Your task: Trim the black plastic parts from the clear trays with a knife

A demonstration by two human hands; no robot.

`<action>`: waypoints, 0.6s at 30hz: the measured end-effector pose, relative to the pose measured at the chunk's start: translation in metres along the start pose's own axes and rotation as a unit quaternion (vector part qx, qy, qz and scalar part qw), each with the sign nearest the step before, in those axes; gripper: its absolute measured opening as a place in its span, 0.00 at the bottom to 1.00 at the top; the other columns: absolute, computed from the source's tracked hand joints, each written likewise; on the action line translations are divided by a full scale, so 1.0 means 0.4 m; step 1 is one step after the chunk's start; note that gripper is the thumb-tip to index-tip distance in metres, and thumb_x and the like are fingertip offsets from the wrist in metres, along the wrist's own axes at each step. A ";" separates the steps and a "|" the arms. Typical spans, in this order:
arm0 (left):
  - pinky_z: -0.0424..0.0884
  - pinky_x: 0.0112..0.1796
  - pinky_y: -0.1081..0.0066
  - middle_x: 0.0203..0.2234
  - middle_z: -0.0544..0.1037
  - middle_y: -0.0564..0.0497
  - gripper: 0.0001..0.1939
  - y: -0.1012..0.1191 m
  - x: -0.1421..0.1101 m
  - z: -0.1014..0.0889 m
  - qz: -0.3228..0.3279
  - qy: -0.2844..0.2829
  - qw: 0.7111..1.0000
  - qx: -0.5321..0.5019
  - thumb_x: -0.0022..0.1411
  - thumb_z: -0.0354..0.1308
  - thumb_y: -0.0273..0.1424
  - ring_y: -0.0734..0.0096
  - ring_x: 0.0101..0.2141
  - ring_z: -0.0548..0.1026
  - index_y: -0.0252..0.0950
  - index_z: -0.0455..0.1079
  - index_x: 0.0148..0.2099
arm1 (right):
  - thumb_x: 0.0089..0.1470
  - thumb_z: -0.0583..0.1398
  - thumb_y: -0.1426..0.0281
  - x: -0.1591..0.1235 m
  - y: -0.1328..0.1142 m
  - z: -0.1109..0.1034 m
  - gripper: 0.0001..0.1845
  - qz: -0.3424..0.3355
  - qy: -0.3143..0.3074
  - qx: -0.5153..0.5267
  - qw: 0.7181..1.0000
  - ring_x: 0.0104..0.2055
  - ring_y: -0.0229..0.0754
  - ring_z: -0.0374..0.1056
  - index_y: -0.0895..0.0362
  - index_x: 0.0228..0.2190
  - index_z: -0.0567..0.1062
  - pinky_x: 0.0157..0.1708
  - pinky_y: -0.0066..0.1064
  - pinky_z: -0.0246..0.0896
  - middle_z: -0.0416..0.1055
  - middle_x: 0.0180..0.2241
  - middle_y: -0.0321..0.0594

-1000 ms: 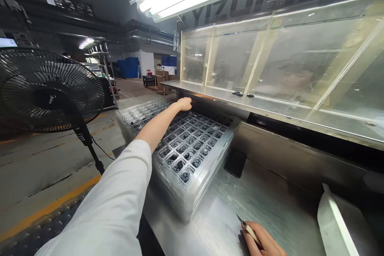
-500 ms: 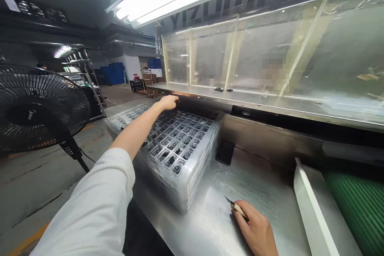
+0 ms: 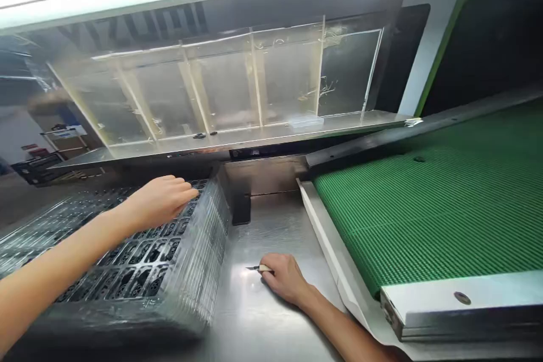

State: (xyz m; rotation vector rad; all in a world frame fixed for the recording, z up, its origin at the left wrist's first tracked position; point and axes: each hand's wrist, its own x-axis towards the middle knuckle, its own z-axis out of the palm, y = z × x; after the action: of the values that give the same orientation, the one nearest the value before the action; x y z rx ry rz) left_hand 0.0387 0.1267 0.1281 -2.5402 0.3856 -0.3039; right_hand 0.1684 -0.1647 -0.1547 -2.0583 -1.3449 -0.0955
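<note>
My left hand [image 3: 163, 201] is above the near right part of a stack of clear plastic trays [image 3: 197, 260]. Its fingers are curled in, and whatever may be inside them is hidden. Small black parts with round wheel-like shapes [image 3: 139, 283] fill the pockets of the top tray. My right hand [image 3: 286, 277] rests low over the metal bench [image 3: 258, 322]. It is closed around a craft knife [image 3: 265, 267] with a pale handle, the dark pointed blade facing left.
A black phone-like slab [image 3: 241, 209] lies on the bench behind the hands. To the right, past a white rail [image 3: 324, 237], runs a green conveyor belt [image 3: 424, 209] with a small black piece [image 3: 419, 159] on it. A metal ledge [image 3: 271, 138] with clear panels spans the back.
The view has swung right, bringing the green belt into sight. My left hand has drawn back from the trays' far side toward their right edge. The right hand still holds the knife.
</note>
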 end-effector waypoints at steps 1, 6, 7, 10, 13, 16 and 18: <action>0.65 0.38 0.64 0.30 0.77 0.48 0.10 0.050 0.022 -0.019 0.042 0.019 0.999 0.006 0.65 0.52 0.23 0.61 0.34 0.74 0.39 0.75 0.39 | 0.51 0.58 0.78 -0.001 -0.003 -0.002 0.06 0.002 -0.005 -0.004 1.000 0.31 0.40 0.66 0.55 0.28 0.71 0.31 0.30 0.45 0.72 0.29 0.33; 0.62 0.35 0.63 0.31 0.75 0.48 0.10 0.287 0.155 -0.105 0.222 0.124 0.967 0.033 0.66 0.54 0.22 0.63 0.32 0.70 0.35 0.73 0.47 | 0.53 0.62 0.79 -0.001 -0.013 -0.011 0.07 0.012 -0.025 -0.037 0.999 0.33 0.41 0.67 0.55 0.29 0.75 0.31 0.30 0.45 0.74 0.31 0.32; 0.62 0.35 0.63 0.31 0.75 0.48 0.10 0.324 0.189 -0.121 0.251 0.143 0.957 0.034 0.68 0.54 0.23 0.64 0.32 0.70 0.34 0.73 0.49 | 0.54 0.62 0.78 -0.001 -0.014 -0.011 0.06 0.016 -0.028 -0.046 0.998 0.33 0.41 0.68 0.55 0.30 0.75 0.31 0.31 0.45 0.74 0.31 0.32; 0.61 0.33 0.63 0.32 0.75 0.46 0.10 0.404 0.316 -0.168 0.320 0.186 0.928 0.042 0.71 0.52 0.24 0.64 0.32 0.71 0.32 0.72 0.50 | 0.57 0.64 0.76 -0.002 -0.018 -0.015 0.05 0.023 -0.039 -0.072 0.996 0.33 0.42 0.69 0.54 0.30 0.76 0.29 0.32 0.44 0.75 0.32 0.32; 0.61 0.33 0.63 0.35 0.76 0.45 0.11 0.458 0.484 -0.214 0.343 0.211 0.915 0.040 0.73 0.50 0.26 0.64 0.34 0.73 0.33 0.72 0.52 | 0.60 0.65 0.72 -0.007 -0.023 -0.022 0.03 0.016 -0.055 -0.091 0.994 0.35 0.44 0.71 0.54 0.33 0.77 0.30 0.31 0.47 0.77 0.35 0.33; 0.63 0.34 0.63 0.39 0.77 0.44 0.12 0.514 0.671 -0.248 0.328 0.224 0.918 0.009 0.75 0.47 0.29 0.63 0.38 0.75 0.33 0.71 0.51 | 0.63 0.66 0.69 -0.011 -0.029 -0.027 0.02 0.010 -0.067 -0.105 0.992 0.38 0.46 0.73 0.53 0.36 0.78 0.32 0.31 0.52 0.78 0.38 0.34; 0.64 0.35 0.64 0.41 0.78 0.44 0.15 0.557 0.790 -0.257 0.288 0.234 0.928 -0.043 0.78 0.42 0.32 0.64 0.41 0.77 0.34 0.70 0.50 | 0.63 0.66 0.67 -0.011 -0.030 -0.021 0.03 0.008 -0.071 -0.114 0.991 0.38 0.46 0.74 0.53 0.37 0.78 0.32 0.31 0.55 0.78 0.39 0.35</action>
State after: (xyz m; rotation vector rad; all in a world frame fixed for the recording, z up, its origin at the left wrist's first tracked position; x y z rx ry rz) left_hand 0.2570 -0.2084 0.1332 -2.2766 1.3162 -0.6686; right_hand 0.1587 -0.1698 -0.1442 -2.3039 -1.4592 -0.1019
